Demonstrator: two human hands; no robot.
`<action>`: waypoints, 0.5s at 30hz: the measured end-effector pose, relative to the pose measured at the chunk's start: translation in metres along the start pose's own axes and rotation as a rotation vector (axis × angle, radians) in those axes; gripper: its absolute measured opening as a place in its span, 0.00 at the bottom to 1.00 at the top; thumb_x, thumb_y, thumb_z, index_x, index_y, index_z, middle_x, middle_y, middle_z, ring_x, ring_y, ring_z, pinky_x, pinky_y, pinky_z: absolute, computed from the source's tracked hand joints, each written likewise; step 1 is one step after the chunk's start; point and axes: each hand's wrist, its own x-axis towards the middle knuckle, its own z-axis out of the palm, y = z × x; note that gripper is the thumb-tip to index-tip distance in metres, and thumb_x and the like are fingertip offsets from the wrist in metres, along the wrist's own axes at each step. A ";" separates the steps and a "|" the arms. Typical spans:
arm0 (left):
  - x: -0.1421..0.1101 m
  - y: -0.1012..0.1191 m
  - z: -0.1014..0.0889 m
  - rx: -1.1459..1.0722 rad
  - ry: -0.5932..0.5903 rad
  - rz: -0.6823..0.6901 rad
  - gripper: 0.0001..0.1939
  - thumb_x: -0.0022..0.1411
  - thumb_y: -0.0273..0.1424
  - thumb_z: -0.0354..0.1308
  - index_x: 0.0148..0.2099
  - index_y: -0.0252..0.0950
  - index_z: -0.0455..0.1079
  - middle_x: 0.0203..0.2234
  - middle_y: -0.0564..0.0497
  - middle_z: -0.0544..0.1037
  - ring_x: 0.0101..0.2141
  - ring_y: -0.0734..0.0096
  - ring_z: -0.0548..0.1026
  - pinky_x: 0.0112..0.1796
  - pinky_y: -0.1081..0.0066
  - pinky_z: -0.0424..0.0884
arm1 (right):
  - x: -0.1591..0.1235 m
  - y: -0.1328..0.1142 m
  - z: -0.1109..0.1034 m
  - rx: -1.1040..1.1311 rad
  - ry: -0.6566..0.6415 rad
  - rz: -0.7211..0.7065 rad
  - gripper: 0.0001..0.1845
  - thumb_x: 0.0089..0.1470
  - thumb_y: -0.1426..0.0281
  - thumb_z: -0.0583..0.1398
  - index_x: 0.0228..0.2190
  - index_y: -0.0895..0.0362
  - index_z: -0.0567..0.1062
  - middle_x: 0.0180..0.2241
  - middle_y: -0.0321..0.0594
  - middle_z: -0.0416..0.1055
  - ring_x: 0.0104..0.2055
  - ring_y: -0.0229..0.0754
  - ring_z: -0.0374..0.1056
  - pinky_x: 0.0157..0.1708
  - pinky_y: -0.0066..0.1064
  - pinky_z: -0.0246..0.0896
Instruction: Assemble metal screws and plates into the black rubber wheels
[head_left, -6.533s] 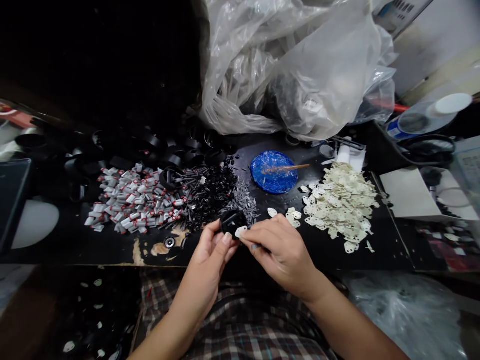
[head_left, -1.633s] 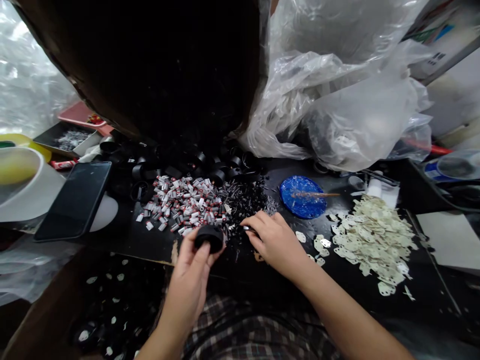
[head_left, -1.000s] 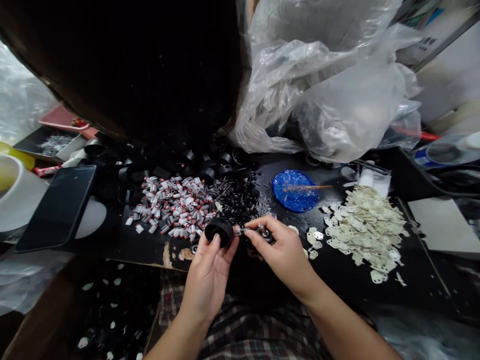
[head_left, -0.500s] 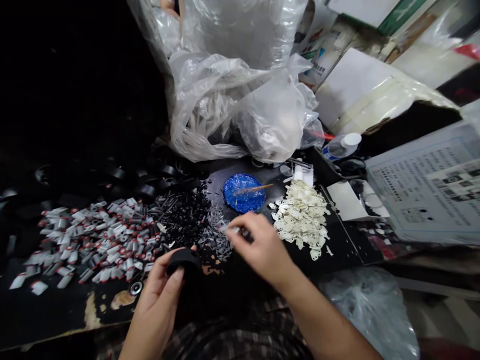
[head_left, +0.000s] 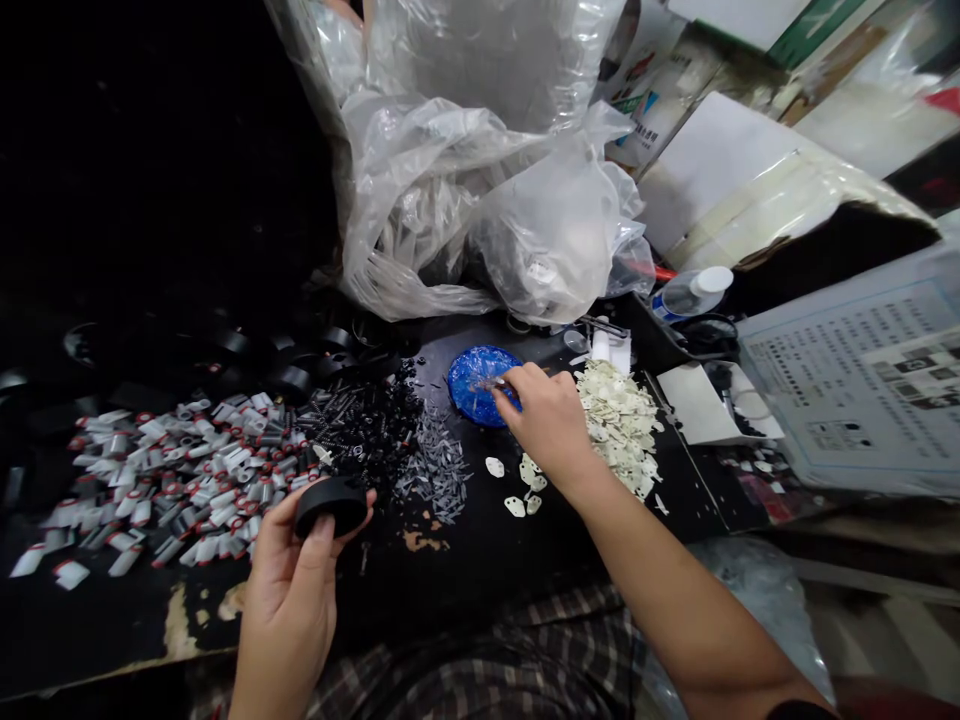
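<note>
Head view: my left hand [head_left: 289, 590] is raised palm-up near my lap, fingers pinching a black cap [head_left: 330, 505] that lies flat, rim sideways. My right arm stretches forward, right hand [head_left: 551, 420] palm-down, fingertips pinched on something small over the blue dish [head_left: 469, 385], cream plates [head_left: 619, 420] just right.

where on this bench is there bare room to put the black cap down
Bare black top lies along the near edge, between the left hand holding the black cap and the right hand. Crowded: the red-and-white pieces, black springs, blue dish, cream plates.
</note>
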 end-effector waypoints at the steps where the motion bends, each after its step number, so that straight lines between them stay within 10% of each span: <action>1: -0.001 0.001 0.000 -0.017 -0.019 0.008 0.10 0.59 0.33 0.60 0.45 0.43 0.70 0.37 0.55 0.76 0.39 0.67 0.77 0.46 0.66 0.73 | 0.000 0.000 0.001 -0.002 0.000 0.001 0.09 0.60 0.67 0.54 0.34 0.57 0.72 0.33 0.42 0.72 0.33 0.43 0.64 0.36 0.36 0.45; 9: -0.011 0.006 0.001 -0.033 -0.022 -0.094 0.11 0.60 0.35 0.59 0.45 0.42 0.70 0.37 0.53 0.78 0.37 0.69 0.78 0.41 0.71 0.75 | -0.004 0.000 -0.004 0.114 0.030 0.047 0.09 0.60 0.66 0.55 0.33 0.57 0.72 0.32 0.40 0.71 0.33 0.42 0.65 0.37 0.35 0.50; 15: -0.018 0.016 0.024 -0.210 -0.104 -0.417 0.13 0.58 0.36 0.60 0.46 0.40 0.68 0.35 0.49 0.80 0.36 0.66 0.79 0.37 0.68 0.76 | -0.025 -0.028 -0.024 0.952 -0.045 0.297 0.11 0.55 0.61 0.59 0.29 0.56 0.72 0.25 0.33 0.68 0.26 0.35 0.60 0.28 0.28 0.55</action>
